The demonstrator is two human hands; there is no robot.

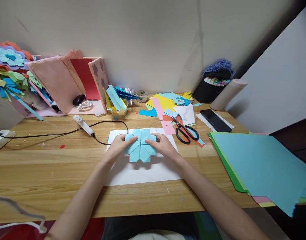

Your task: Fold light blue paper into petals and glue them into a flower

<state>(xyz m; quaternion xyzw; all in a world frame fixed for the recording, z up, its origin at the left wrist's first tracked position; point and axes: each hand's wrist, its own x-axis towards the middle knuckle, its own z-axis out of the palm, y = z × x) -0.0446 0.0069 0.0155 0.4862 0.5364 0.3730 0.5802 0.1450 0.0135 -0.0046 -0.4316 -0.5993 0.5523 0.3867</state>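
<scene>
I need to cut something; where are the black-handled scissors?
Head view: the black-handled scissors lie on the wooden desk right of the right hand, between the white sheet and the black phone.

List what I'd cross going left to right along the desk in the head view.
From the left: white corded tool, left hand, folded blue paper, right hand, black scissors, black phone, large blue sheet.

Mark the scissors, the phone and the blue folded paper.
scissors (180, 128): head view, on the pivot of the blades.
phone (215, 120): head view, middle of the dark screen.
blue folded paper (140, 145): head view, centre where the folds meet.
</scene>
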